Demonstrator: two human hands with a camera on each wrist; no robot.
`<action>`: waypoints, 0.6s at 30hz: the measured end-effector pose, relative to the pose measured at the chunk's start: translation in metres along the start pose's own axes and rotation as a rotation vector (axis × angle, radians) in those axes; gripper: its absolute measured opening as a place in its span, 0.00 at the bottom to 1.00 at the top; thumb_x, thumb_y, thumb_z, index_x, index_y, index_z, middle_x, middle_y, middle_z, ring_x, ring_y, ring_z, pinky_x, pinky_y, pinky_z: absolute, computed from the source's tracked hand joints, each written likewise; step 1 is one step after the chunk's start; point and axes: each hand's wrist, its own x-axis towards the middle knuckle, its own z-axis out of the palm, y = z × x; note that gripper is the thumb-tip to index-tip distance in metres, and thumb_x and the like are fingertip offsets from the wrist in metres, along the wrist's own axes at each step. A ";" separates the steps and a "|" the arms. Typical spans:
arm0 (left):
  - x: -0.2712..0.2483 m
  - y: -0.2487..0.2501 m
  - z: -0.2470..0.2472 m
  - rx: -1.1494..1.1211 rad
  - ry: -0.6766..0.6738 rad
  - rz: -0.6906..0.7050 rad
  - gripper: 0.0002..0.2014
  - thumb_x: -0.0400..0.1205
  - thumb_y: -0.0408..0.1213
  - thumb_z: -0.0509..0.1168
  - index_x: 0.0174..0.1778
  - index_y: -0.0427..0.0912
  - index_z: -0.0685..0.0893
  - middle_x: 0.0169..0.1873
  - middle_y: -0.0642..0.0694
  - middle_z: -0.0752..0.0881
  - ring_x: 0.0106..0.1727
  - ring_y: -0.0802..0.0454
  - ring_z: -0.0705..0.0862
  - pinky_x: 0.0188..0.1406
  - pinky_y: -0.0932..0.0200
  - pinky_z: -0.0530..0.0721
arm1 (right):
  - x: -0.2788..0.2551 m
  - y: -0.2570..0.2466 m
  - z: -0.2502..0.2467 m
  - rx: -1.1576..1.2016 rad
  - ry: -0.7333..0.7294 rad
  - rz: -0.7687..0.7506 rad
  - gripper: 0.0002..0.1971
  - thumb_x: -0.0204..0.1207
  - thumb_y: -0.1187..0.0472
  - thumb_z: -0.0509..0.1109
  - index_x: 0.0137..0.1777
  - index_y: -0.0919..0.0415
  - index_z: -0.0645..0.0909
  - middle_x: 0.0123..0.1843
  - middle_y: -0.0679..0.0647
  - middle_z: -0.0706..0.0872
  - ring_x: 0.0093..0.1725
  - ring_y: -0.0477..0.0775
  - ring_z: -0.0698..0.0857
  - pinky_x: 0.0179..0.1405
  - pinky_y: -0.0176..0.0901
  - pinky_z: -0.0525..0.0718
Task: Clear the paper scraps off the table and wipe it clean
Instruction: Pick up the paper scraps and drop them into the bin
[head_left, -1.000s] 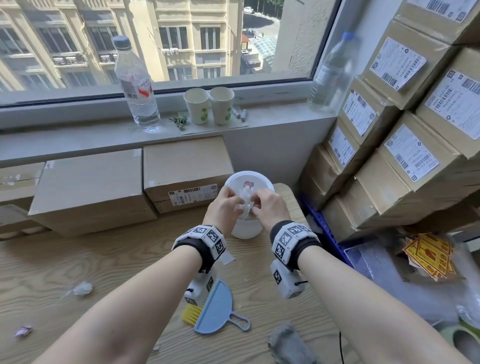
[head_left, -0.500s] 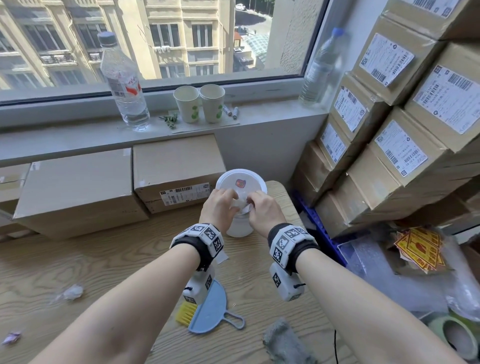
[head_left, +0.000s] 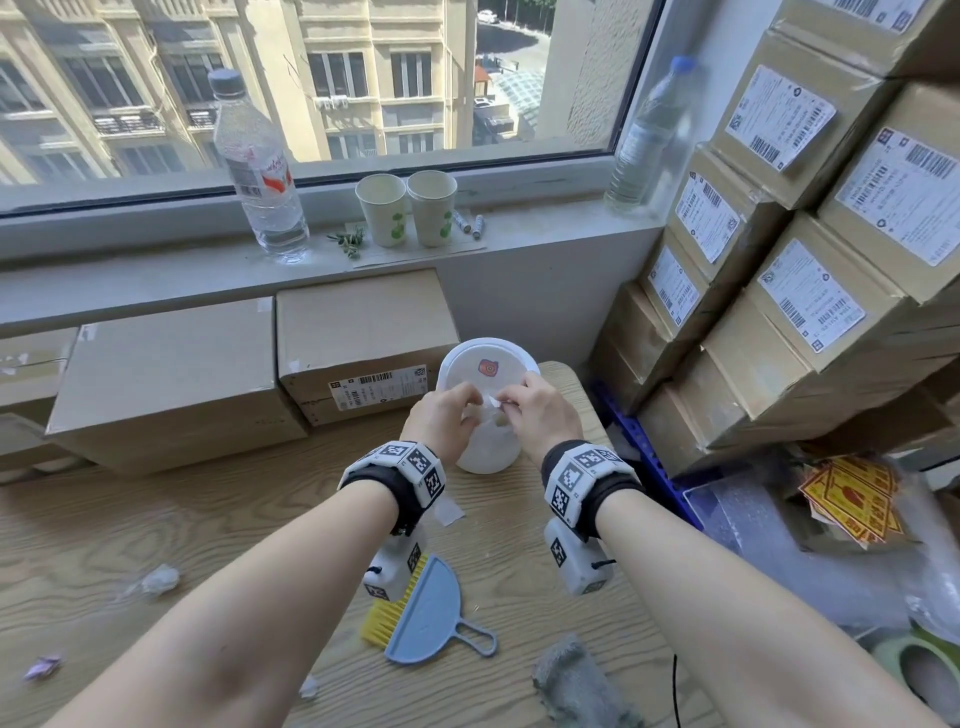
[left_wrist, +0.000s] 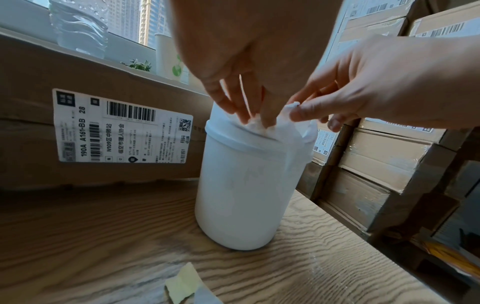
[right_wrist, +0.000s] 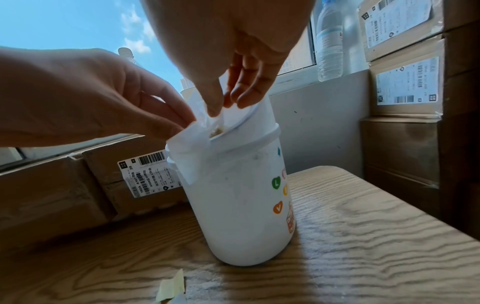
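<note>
A white wipe canister (head_left: 488, 452) stands at the table's far edge with its round lid (head_left: 485, 366) flipped up. My left hand (head_left: 457, 408) and right hand (head_left: 519, 408) meet at its mouth, each pinching the white wipe (head_left: 492, 401). In the left wrist view the left fingers (left_wrist: 242, 111) dig into the bunched wipe (left_wrist: 262, 124) while the right thumb (left_wrist: 298, 113) nips its edge. In the right wrist view the wipe (right_wrist: 192, 148) drapes over the canister (right_wrist: 241, 197) rim. Paper scraps lie on the table: a white wad (head_left: 161, 579) and a purple bit (head_left: 44, 666).
A blue dustpan (head_left: 428, 613) with a yellow brush (head_left: 382, 623) and a grey cloth (head_left: 576, 686) lie near the front edge. Cardboard boxes (head_left: 171, 379) line the back and stack high on the right (head_left: 779, 338). Bottles and paper cups (head_left: 405, 208) stand on the sill.
Both hands stayed at the canister mouth. The wipe that stood bunched between them a second ago now sits lower and hangs over the front rim.
</note>
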 end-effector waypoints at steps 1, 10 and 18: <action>0.000 -0.002 0.000 0.013 -0.026 -0.003 0.11 0.80 0.35 0.62 0.58 0.43 0.80 0.53 0.39 0.85 0.56 0.39 0.82 0.56 0.49 0.78 | 0.001 -0.001 0.001 -0.029 -0.020 0.006 0.11 0.81 0.59 0.62 0.57 0.56 0.85 0.52 0.56 0.79 0.49 0.58 0.81 0.39 0.44 0.74; -0.004 0.005 0.003 0.441 -0.229 0.039 0.21 0.78 0.33 0.59 0.67 0.49 0.77 0.68 0.44 0.71 0.71 0.43 0.63 0.70 0.48 0.64 | -0.005 -0.008 0.009 -0.219 -0.133 0.035 0.10 0.80 0.59 0.60 0.56 0.61 0.78 0.55 0.57 0.73 0.55 0.62 0.78 0.50 0.50 0.76; -0.013 0.000 -0.004 0.256 -0.163 0.076 0.20 0.79 0.28 0.58 0.66 0.46 0.77 0.68 0.45 0.76 0.72 0.46 0.69 0.70 0.48 0.67 | -0.012 -0.005 0.005 -0.147 -0.105 -0.018 0.16 0.79 0.67 0.56 0.62 0.59 0.79 0.59 0.57 0.76 0.59 0.60 0.79 0.52 0.54 0.82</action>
